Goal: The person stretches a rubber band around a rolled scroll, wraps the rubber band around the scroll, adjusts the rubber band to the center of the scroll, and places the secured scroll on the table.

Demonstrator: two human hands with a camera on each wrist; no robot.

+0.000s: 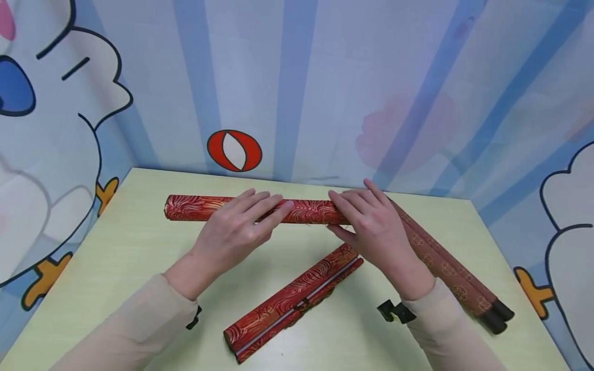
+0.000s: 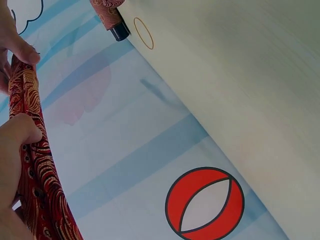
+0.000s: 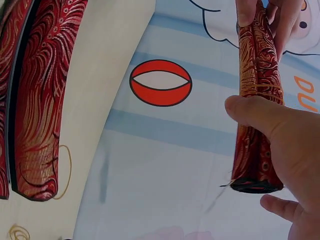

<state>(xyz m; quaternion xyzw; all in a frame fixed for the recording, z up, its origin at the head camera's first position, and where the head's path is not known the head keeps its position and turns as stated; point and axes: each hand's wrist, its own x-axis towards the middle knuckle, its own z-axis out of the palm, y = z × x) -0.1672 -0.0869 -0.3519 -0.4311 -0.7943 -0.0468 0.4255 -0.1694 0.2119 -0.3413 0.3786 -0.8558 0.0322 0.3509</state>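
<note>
A long red brocade-patterned roll (image 1: 306, 212) is held level in both hands above the table's far side. My left hand (image 1: 236, 224) grips it around the middle, thumb along the near side. Nearer its right end, my right hand (image 1: 378, 226) holds it between thumb and fingers. Thin yellow bands (image 3: 262, 89) circle the roll beside the right thumb, and a dark end shows below in the right wrist view. Below the hands, a second red brocade piece (image 1: 292, 296) lies slantwise on the table, a grey strip running along it.
Two brown flower-patterned rolls (image 1: 445, 268) with black ends lie slanted on the table's right. A thin yellow loop (image 3: 70, 165) lies near the second brocade piece. Behind the pale table (image 1: 120, 247) hangs a blue-striped cartoon backdrop (image 1: 250, 77).
</note>
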